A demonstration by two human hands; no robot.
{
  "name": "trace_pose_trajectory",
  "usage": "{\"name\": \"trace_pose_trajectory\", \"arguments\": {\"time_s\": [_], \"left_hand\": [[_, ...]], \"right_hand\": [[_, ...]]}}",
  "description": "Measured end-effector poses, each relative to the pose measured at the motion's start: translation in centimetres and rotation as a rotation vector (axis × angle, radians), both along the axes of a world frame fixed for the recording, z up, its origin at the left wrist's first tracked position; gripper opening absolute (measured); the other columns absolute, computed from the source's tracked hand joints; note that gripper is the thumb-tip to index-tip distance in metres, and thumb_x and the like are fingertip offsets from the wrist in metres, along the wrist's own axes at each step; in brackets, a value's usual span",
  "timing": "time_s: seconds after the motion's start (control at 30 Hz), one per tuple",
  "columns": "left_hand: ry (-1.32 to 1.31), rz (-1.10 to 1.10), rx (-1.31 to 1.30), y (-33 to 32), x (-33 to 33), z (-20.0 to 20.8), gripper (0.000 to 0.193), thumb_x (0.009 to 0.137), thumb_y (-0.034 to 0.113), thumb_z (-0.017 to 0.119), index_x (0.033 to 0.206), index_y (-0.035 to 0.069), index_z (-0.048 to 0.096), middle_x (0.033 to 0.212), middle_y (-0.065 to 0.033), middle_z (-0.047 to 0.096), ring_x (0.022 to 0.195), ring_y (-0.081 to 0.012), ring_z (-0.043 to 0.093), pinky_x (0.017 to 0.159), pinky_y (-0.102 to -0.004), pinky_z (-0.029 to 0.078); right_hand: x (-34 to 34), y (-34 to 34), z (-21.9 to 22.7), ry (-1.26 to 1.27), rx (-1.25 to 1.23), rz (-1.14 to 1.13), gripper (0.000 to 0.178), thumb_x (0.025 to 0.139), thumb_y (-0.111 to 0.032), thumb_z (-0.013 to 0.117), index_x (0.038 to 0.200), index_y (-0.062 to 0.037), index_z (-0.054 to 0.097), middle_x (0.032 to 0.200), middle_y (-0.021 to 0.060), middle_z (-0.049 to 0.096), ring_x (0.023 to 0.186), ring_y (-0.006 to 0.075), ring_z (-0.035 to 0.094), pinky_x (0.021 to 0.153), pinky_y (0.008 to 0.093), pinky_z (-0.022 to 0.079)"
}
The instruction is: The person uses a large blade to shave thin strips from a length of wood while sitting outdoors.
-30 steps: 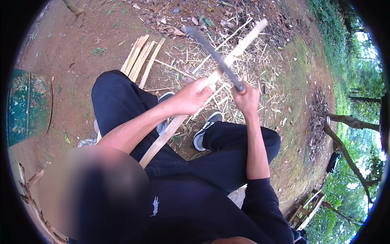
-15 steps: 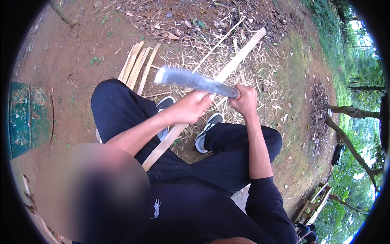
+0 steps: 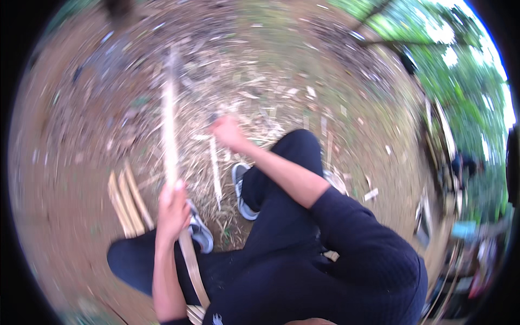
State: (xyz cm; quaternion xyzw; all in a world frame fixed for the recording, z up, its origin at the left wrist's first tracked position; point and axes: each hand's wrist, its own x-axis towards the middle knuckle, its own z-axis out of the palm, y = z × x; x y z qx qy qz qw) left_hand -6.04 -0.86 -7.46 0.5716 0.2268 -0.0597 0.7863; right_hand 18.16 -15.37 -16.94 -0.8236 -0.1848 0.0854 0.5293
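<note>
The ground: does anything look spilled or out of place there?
Yes: pale shavings lie scattered untidily beyond the shoes, unlike the neat row of strips at left. Nothing looks clearly damaged, though blur hides detail.

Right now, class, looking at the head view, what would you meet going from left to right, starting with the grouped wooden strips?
Grouped wooden strips, left hand holding a long wooden strip, right hand, right knee, green foliage.

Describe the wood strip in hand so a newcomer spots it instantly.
Start at the person's dark trousers, low in the picture. From the lap, a long pale wood strip runs up the picture, blurred toward its far end, with the left grip closed around it partway along. Unlike the strips grouped beside the left knee, it is held.
</note>
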Motion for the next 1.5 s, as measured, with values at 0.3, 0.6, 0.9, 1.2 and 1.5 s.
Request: {"name": "trace_pose_trajectory", "arguments": {"time_s": [0.3, 0.6, 0.9, 1.2, 1.5], "left_hand": [[0.104, -0.161, 0.047, -1.2, -0.4, -0.5, 0.027, 0.109, 0.035, 0.043, 0.112, 0.009, 0.051, 0.061, 0.0087, 0.031, 0.042, -0.0004, 0.027, 0.033, -0.0198, 0.022], [0.051, -0.183, -0.03, 0.1, 0.1, -0.2, 0.024, 0.109, 0.032, 0.04, 0.109, 0.008, 0.045, 0.06, 0.0081, 0.031, 0.042, -0.0024, 0.027, 0.036, -0.0224, 0.025], [0.136, -0.142, 0.023, 0.8, -0.9, -1.9, 0.028, 0.109, 0.026, 0.042, 0.13, 0.009, 0.043, 0.062, 0.0079, 0.032, 0.043, -0.0023, 0.029, 0.036, -0.0214, 0.028], [-0.049, -0.118, -0.13, 1.6, -1.4, 0.6, 0.021, 0.109, 0.027, 0.04, 0.116, 0.008, 0.044, 0.067, 0.0067, 0.034, 0.044, -0.002, 0.029, 0.035, -0.0208, 0.027], [-0.086, -0.036, 0.16, 3.1, -2.2, -0.5, 0.029, 0.108, 0.026, 0.044, 0.117, 0.0, 0.053, 0.073, -0.0026, 0.052, 0.057, -0.0116, 0.05, 0.053, -0.0303, 0.044]], "right_hand": [[-5.2, 0.0, 7.5, -0.623, -0.684, 0.621, 0.018, 0.067, -0.028, 0.072, 0.067, -0.0117, 0.066, 0.055, 0.0095, 0.061, 0.053, 0.0315, 0.064, 0.05, 0.048, 0.05], [1.0, -1.3, 5.9, -0.214, -0.503, 0.098, 0.024, 0.083, -0.019, 0.06, 0.079, 0.001, 0.071, 0.07, 0.0255, 0.067, 0.069, 0.0408, 0.069, 0.071, 0.0502, 0.056], [-5.9, 0.6, 6.1, -0.62, -0.53, 0.646, 0.019, 0.082, -0.019, 0.059, 0.074, -0.0042, 0.069, 0.062, 0.0175, 0.065, 0.063, 0.0401, 0.067, 0.066, 0.049, 0.057], [5.3, -0.9, 3.0, -0.32, -0.439, -0.168, 0.022, 0.078, -0.015, 0.061, 0.065, 0.0028, 0.061, 0.058, 0.0171, 0.061, 0.053, 0.0266, 0.06, 0.057, 0.0435, 0.047], [-6.4, 3.3, 5.7, -0.633, -0.317, 0.584, 0.015, 0.071, -0.011, 0.068, 0.066, -0.0019, 0.058, 0.054, 0.012, 0.059, 0.046, 0.0256, 0.06, 0.05, 0.0399, 0.047]]}}
